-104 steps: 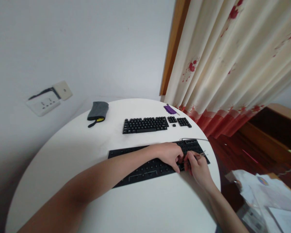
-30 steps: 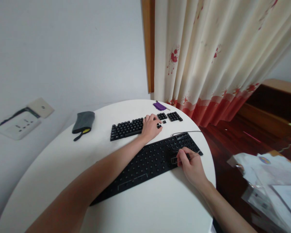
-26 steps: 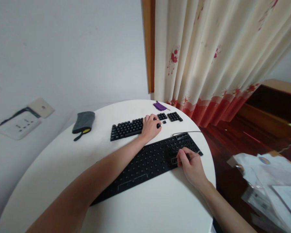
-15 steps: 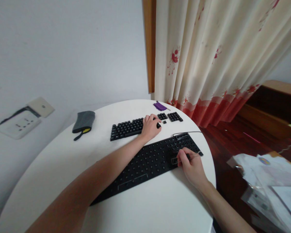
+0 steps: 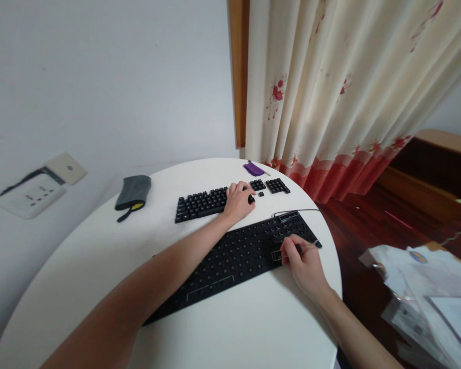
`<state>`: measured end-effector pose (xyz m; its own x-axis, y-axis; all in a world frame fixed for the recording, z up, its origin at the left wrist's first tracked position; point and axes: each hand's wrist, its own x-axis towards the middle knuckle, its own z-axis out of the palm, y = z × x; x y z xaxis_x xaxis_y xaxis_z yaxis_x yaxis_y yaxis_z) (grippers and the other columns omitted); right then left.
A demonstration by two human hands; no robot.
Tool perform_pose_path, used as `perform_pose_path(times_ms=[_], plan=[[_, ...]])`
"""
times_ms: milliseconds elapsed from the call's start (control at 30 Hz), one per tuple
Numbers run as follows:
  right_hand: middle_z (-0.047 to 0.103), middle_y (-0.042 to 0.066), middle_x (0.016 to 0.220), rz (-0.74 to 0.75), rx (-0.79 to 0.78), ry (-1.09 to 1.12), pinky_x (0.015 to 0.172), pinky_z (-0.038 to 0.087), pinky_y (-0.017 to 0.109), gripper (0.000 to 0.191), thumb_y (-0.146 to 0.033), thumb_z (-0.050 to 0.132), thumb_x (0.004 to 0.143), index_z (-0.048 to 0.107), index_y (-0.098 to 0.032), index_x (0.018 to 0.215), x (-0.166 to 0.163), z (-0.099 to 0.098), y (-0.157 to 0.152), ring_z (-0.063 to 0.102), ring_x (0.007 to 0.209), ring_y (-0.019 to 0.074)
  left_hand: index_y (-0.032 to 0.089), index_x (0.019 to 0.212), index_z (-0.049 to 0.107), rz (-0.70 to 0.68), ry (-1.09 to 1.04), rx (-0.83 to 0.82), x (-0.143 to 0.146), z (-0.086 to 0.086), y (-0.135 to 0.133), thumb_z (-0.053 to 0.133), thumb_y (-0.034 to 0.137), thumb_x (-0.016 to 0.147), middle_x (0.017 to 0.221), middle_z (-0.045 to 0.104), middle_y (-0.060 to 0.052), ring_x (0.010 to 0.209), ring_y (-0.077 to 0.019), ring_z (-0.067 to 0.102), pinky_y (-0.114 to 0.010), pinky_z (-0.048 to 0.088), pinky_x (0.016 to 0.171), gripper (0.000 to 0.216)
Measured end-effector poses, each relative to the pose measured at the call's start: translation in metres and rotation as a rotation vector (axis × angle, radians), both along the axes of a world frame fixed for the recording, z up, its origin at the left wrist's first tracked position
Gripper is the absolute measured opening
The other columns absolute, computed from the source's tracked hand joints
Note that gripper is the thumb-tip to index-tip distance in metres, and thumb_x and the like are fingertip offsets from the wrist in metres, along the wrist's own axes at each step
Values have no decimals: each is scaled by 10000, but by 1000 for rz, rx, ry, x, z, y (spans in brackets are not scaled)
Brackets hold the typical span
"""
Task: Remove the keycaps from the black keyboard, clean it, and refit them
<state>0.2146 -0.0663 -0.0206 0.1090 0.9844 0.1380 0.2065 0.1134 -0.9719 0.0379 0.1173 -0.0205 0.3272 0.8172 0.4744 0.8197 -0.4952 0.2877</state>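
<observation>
A black keyboard base (image 5: 230, 261) without most of its keycaps lies slanted across the white round table (image 5: 200, 333). My right hand (image 5: 301, 259) is closed over its right part, around a slim dark tool (image 5: 299, 249) whose working end is hidden by the fingers. Farther back, loose black keycaps (image 5: 202, 203) stand grouped in rows. My left hand (image 5: 238, 201) rests on the right end of this group, fingers bent, with a dark keycap (image 5: 251, 199) between thumb and fingertips. A single keycap (image 5: 261, 194) lies just right of it.
Two smaller keycap blocks (image 5: 277, 185) sit at the back right, near a purple cloth (image 5: 253, 168). A grey pouch (image 5: 133, 192) lies at the left back. A thin cable (image 5: 303, 209) runs behind the base. Wall and curtain (image 5: 315, 102) border the table; papers (image 5: 422, 277) are at the right.
</observation>
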Motion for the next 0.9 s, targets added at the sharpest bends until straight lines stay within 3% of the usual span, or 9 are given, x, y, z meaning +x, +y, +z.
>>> perform_pose_path(times_ms=[167,400,567,900], plan=[[514,-12,527,-13,29,0,490,337,252,404,-442,502,963,549,-197,645,1,0,-2,456,499,124,253,1009,724,-17,-40,1,1,3,-1,701,226,777,1164,591,-70,1103,-297,465,-455,401,933,235],[519,-3,540,-167,116,66,444,296,240,423,-450,504,964,567,-192,635,5,7,-4,433,491,116,207,953,716,-374,-71,10,4,7,-4,535,160,896,1012,668,-54,1014,-213,550,-372,435,969,196],[541,-18,577,-338,156,194,433,315,217,346,-463,540,950,555,-203,722,15,12,0,446,487,107,177,987,710,-481,-31,31,5,6,-7,495,168,920,951,696,-64,945,-207,570,-346,458,922,226],[498,-25,542,-99,34,-209,498,338,251,415,-501,534,942,501,-209,649,24,2,-1,429,498,120,189,1010,704,-508,0,-9,7,3,-7,483,136,904,995,723,-58,992,-210,604,-347,468,940,251]])
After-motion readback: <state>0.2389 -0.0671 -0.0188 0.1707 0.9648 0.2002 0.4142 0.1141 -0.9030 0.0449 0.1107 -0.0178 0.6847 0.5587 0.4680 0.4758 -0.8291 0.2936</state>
